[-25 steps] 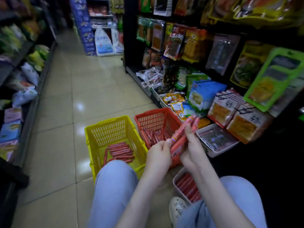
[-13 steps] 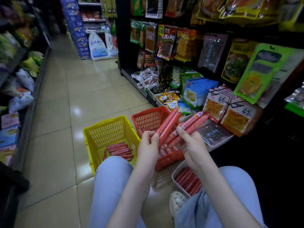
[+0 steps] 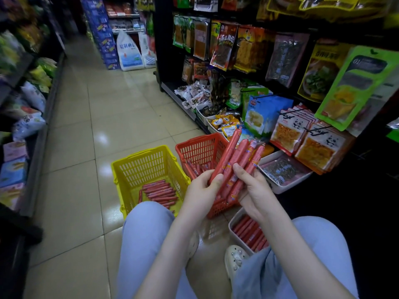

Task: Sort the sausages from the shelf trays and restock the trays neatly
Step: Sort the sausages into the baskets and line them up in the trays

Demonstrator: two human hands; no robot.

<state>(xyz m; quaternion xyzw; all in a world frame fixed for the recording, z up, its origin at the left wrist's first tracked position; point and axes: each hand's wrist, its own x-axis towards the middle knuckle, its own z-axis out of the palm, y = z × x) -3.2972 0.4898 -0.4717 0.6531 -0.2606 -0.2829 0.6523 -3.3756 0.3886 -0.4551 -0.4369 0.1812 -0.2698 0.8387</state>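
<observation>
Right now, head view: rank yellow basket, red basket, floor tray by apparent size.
1. yellow basket
2. red basket: close to it and partly hidden, so this order is unsure
3. floor tray: clearly smallest, though half hidden

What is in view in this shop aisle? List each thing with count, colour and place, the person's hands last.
held sausages: about six, red, fanned in both hands above the red basket
yellow basket: one, yellow, floor, left of red basket
loose sausages: a pile, red, inside yellow basket
red basket: one, red, floor, right of yellow basket
white tray: one, white, floor, lower right, holding red sausages
shelf tray: one, white, right of red basket, holding dark packets
snack packets: many, mixed colours, hanging at right
left hand: one, gripping held sausages
right hand: one, gripping held sausages
</observation>
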